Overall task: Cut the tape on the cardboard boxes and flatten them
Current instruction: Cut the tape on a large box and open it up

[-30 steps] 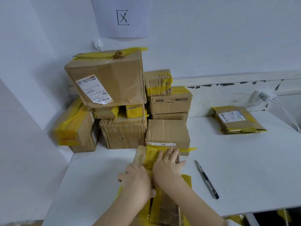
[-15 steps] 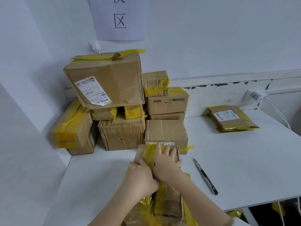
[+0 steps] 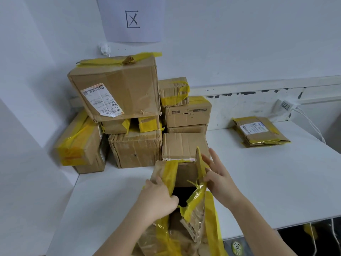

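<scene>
The open box (image 3: 181,183) lies on the white bench (image 3: 276,182) just in front of the stack of sealed boxes (image 3: 129,115), its yellow tape (image 3: 195,198) already split. The left hand (image 3: 158,196) grips one flap; the right hand (image 3: 217,180) pinches the other with thumb and curled fingers, the rest outstretched. It is not yet flat. To the stack's right, well apart, a flattened box (image 3: 258,132) lies finished. Judging by the stack, most work remains.
</scene>
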Tool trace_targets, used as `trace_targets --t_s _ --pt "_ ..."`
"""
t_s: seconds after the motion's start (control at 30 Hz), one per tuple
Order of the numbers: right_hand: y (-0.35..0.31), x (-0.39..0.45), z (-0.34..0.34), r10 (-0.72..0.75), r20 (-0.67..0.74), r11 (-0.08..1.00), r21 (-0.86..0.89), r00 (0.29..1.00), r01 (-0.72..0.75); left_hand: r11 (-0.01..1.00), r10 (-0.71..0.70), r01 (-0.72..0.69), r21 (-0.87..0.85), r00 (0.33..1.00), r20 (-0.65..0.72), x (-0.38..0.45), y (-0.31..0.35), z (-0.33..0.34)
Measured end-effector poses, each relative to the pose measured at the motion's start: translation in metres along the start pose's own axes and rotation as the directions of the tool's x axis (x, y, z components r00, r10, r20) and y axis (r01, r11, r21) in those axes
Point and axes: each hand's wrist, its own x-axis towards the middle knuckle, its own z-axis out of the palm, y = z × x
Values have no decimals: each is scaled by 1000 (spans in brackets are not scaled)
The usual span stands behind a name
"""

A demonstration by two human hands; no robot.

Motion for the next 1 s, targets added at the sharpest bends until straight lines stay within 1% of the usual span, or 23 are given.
trace_targets --t_s 0.03,0.07,0.1,0.17,0.2,0.27,0.3,0.33,0.4,0.47,0.57,0.73,0.83,0.9,0.97,1.0 --pt "-2 -2 1 24 -44 1000 -15 999 -24 999 -26 27 30 1000 -8 0 4 4" --pt "-3 -4 3 52 -92 994 -87 994 -60 997 -53 54 59 998 -19 0 8 8" --pt "-1 -6 4 70 -141 974 -206 988 -98 992 -83 86 95 996 -35 0 10 11" --pt "4 -10 7 67 -201 881 -447 977 -152 971 -137 149 186 988 -72 0 12 14" --pt "6 -13 5 75 -203 850 -498 976 -169 961 -151 167 222 985 -88 1 12 15" --pt "7 -20 -3 122 -182 861 -470 976 -195 951 -161 184 248 981 -108 2 11 16" --pt "10 -23 -7 128 -190 865 -458 973 -203 953 -155 179 244 981 -114 1 10 16" --pt "14 -25 -10 118 -211 849 -485 970 -209 959 -137 162 232 983 -119 1 9 15" --pt "30 -28 -9 58 -258 790 -579 964 -202 973 -89 113 199 988 -124 1 8 14" --pt "49 -31 1 -24 -259 738 -656 966 -158 983 -52 75 170 989 -137 0 5 14" --pt "68 -27 8 -56 -278 762 -632 959 -139 989 13 16 144 981 -193 0 -4 14" --pt "64 -5 -2 -75 -281 806 -582 957 -108 996 75 -61 71 974 -215 0 -24 9" --pt "67 3 -7 -55 -228 795 -599 972 -96 997 81 -80 15 970 -230 -1 -33 13" --pt "69 8 -11 -51 -171 779 -623 984 -68 999 48 -47 8 973 -225 -3 -35 18" --pt "66 17 -16 -26 -99 753 -656 995 -46 997 17 1 73 970 -244 -2 -36 21" --pt "62 23 -18 -18 -46 722 -692 999 -19 989 52 -14 147 964 -260 -1 -38 19"
